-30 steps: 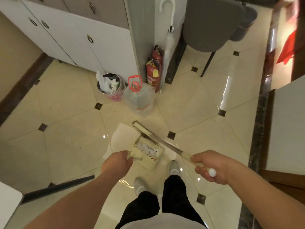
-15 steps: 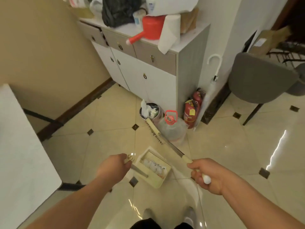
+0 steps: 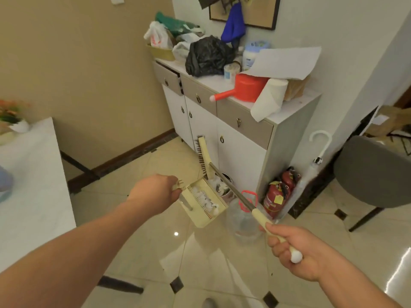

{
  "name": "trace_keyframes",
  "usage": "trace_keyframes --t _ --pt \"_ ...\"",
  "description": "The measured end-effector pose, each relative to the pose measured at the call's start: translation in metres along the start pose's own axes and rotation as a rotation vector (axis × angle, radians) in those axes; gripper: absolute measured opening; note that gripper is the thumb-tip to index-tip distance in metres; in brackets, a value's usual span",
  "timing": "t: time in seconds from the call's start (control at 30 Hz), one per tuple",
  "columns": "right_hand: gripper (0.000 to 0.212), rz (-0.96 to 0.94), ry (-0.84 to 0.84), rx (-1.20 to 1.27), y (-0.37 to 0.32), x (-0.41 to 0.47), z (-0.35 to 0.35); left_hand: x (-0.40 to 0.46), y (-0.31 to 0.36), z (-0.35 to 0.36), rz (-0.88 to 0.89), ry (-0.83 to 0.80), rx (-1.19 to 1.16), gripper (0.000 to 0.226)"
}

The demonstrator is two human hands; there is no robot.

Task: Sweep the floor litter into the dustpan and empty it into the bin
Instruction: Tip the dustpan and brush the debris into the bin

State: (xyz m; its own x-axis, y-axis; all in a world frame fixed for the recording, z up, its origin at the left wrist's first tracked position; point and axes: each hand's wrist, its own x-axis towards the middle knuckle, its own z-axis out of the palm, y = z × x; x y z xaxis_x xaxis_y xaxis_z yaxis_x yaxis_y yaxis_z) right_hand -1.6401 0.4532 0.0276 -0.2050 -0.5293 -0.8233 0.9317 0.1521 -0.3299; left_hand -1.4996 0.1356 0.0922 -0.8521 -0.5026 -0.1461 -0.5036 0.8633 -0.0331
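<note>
My left hand (image 3: 159, 192) grips the handle of a cream dustpan (image 3: 205, 204), which hangs above the floor with white paper litter (image 3: 203, 196) inside. Just beyond the dustpan stands the small round bin (image 3: 223, 187), holding white scraps and partly hidden by the pan and broom. My right hand (image 3: 295, 252) grips the cream end of the broom handle (image 3: 262, 221). The broom head (image 3: 203, 157) is raised off the floor, bristles facing left, in front of the cabinet.
A white cabinet (image 3: 240, 138) with a cluttered top stands behind the bin. A clear water jug (image 3: 244, 214) with a red handle, two red fire extinguishers (image 3: 279, 193), a white umbrella (image 3: 315, 158) and a grey chair (image 3: 373, 172) lie to the right. A white table (image 3: 29, 181) is at left.
Both hands lifted the dustpan and broom off the floor and carried them toward the bin. The view tilted up, and the cabinet top came into sight.
</note>
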Motion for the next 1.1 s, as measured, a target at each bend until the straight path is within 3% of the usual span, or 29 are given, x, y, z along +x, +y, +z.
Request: trace_keyframes --t 0.2,0.27,0.43,0.77,0.93,1.1 --pt "0.097 -0.009 -0.239 0.109 -0.029 0.018 0.005 0.043 0.008 -0.024 0.052 0.031 0.113 0.028" --pt "0.086 0.008 -0.197 0.059 -0.036 0.024 0.0 0.056 0.019 -0.026 0.08 0.024 0.157 0.028" --pt "0.007 -0.148 0.054 -0.369 -0.054 0.02 -0.003 0.085 0.06 -0.02 0.116 -0.054 0.25 0.027" --pt "0.023 -0.335 0.152 -1.06 -0.081 0.005 -0.068 0.114 0.136 0.008 0.309 -0.114 0.498 0.024" --pt "0.022 -0.373 0.208 -1.192 -0.091 0.0 -0.092 0.124 0.159 0.01 0.318 -0.116 0.566 0.025" --pt "0.02 -0.372 0.179 -1.123 -0.097 -0.004 -0.103 0.132 0.172 0.011 0.3 -0.12 0.579 0.025"
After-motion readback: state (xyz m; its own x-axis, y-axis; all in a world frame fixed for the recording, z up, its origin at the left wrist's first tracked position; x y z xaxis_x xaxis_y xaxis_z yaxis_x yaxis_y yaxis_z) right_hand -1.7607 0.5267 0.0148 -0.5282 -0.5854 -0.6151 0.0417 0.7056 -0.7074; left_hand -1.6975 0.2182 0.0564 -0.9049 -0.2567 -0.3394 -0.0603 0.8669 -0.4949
